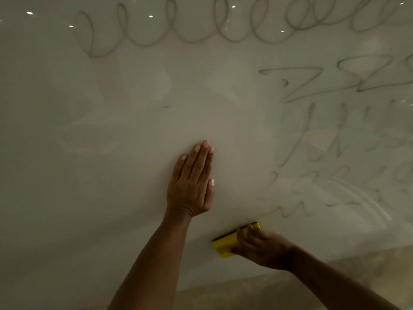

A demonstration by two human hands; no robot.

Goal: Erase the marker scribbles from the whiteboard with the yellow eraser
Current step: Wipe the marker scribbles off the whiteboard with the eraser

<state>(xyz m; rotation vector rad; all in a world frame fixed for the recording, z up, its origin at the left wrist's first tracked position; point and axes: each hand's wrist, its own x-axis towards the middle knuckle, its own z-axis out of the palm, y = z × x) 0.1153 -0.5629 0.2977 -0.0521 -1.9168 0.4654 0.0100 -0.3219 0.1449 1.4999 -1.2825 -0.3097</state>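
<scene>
Nearest, the right hand [261,247] grips the yellow eraser [228,242] low on the whiteboard [111,175], fingers curled over its top edge, thumb hidden; hand is blurred. Eraser lies tilted, dark felt edge facing up toward the board, just below the bottom scribbles. Looks light and stiff-bodied with a soft felt face, so probably easy to slide; best held across the back as it is now, pressing flat. Board looks glossy, likely slick, so pressure matters. Left hand [192,182] lies flat on the board above, palm down, fingers pressed together, holding nothing, probably bracing. Middle area around it looks wiped, with faint smears. Farther right, zigzags and strokes [335,130] remain, partly smudged. Farthest, along the top, a looping line [190,30] is untouched. Task roughly part done; the right side and top are left.
</scene>
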